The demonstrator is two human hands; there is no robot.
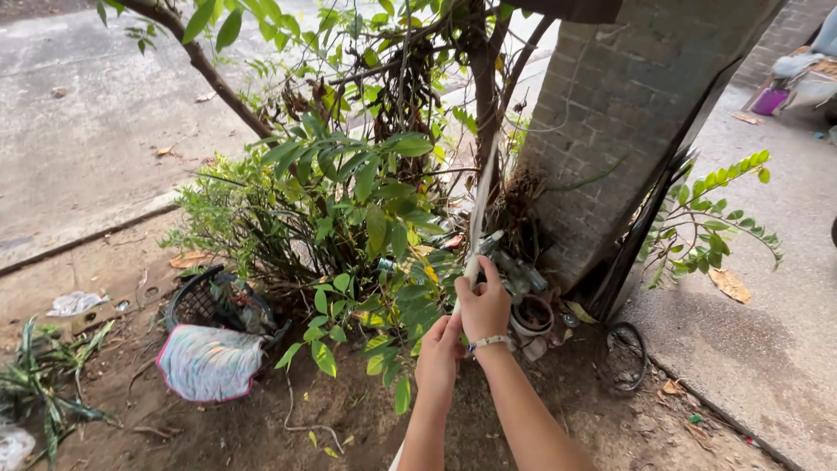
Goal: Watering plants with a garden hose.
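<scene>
Both of my hands grip one long pale stick (479, 214) that rises slanted from between my forearms into a leafy green bush (357, 196). My right hand (485, 303), with a light bracelet on its wrist, is closed around the stick higher up. My left hand (438, 351) is closed around it just below, partly behind leaves. The stick's upper end reaches among the bush's dark stems next to a brick pillar (610, 113). Its lower end is hidden between my arms at the frame's bottom.
A black basket (202, 301) and a pale cloth with a pink edge (209, 362) lie on bare soil at the left. A small brown pot (532, 314), bottles and a black ring (623, 356) sit by the pillar's base. Concrete paving lies left and right.
</scene>
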